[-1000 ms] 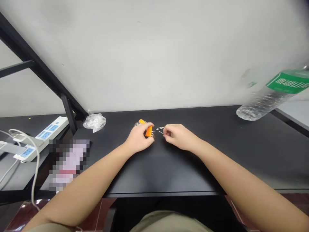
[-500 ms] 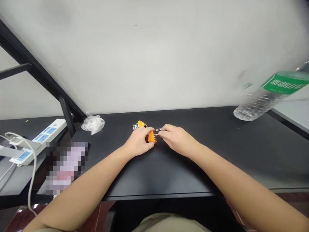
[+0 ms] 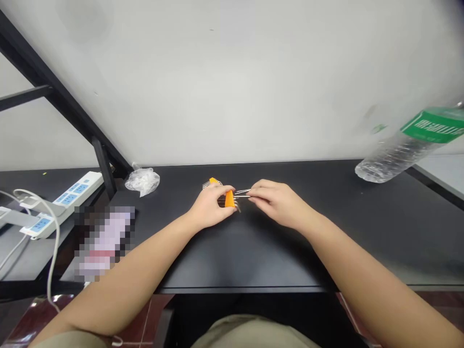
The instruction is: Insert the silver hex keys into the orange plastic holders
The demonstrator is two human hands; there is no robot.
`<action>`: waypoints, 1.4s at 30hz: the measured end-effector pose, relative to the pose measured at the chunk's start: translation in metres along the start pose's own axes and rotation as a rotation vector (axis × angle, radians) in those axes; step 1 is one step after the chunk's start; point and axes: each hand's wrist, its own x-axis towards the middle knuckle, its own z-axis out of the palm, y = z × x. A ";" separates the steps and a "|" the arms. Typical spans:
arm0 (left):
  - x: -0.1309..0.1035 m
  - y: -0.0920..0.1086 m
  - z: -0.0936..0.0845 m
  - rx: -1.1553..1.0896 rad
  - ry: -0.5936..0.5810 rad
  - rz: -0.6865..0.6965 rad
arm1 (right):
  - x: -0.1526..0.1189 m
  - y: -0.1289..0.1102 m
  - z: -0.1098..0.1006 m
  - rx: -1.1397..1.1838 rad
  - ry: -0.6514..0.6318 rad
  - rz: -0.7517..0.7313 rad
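Note:
Near the middle of the black table, my left hand [image 3: 210, 207] is closed around an orange hex key holder [image 3: 229, 198]. Thin metal keys stick out of the holder at its far left end, and short bent ends show at its right side. My right hand [image 3: 277, 202] is closed just to the right, its thumb and fingers pinching a thin metal hex key [image 3: 242, 196] that reaches toward the holder. Whether the key's tip sits inside the holder is too small to tell.
A clear plastic bottle [image 3: 395, 150] with a green label stands at the right. Crumpled clear plastic [image 3: 143, 181] lies at the back left of the black table [image 3: 250, 261]. Further left are a white power strip [image 3: 68, 203] with cables, a blurred-out flat object [image 3: 107, 241] and a black metal frame [image 3: 103, 162].
My right hand has drawn slightly away from the holder, so more of the metal key shows between my hands. The whole view has shifted a little.

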 end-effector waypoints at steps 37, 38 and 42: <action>0.001 -0.003 0.002 0.052 -0.118 -0.011 | 0.001 0.022 0.028 -0.489 -0.239 0.172; 0.001 -0.003 0.002 0.052 -0.122 -0.005 | 0.001 0.021 0.029 -0.511 -0.237 0.160; 0.001 -0.004 0.002 0.067 -0.108 0.001 | 0.002 0.020 0.032 -0.559 -0.242 0.145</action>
